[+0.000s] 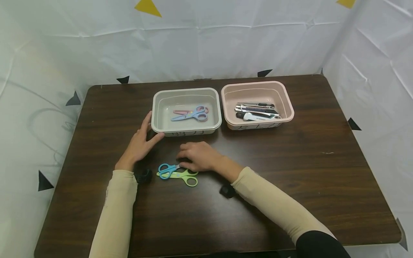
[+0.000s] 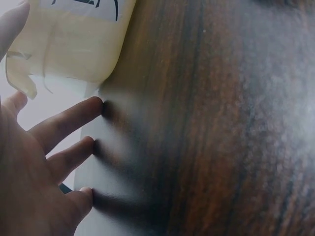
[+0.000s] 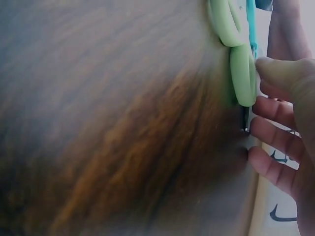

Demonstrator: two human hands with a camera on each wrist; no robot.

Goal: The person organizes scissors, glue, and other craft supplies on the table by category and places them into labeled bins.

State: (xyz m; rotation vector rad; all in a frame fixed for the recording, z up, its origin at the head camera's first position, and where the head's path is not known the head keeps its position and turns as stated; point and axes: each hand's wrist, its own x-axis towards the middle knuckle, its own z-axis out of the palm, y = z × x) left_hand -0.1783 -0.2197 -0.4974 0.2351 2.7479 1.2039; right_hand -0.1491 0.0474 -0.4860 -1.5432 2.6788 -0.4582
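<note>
Blue-handled scissors (image 1: 165, 170) lie across green scissors (image 1: 187, 176) on the table in front of the bins. My right hand (image 1: 200, 156) pinches the blue scissors by the blades, thumb close by the pivot in the right wrist view; the blade ends are partly hidden by the fingers. Beneath that thumb shows the green scissors' handle (image 3: 242, 73). At the grey bin (image 1: 185, 133), my left hand (image 1: 138, 145) has its fingers spread along the left side and its thumb at the front left corner. Inside that bin lie purple scissors (image 1: 191, 115) and pink scissors (image 1: 180, 112).
A pink bin (image 1: 232, 122) with several utility knives (image 1: 256, 109) stands right of the grey one. Small black devices (image 1: 227, 190) show near both wrists. The dark wooden table (image 1: 322, 179) backs onto hanging white sheeting (image 1: 226, 46).
</note>
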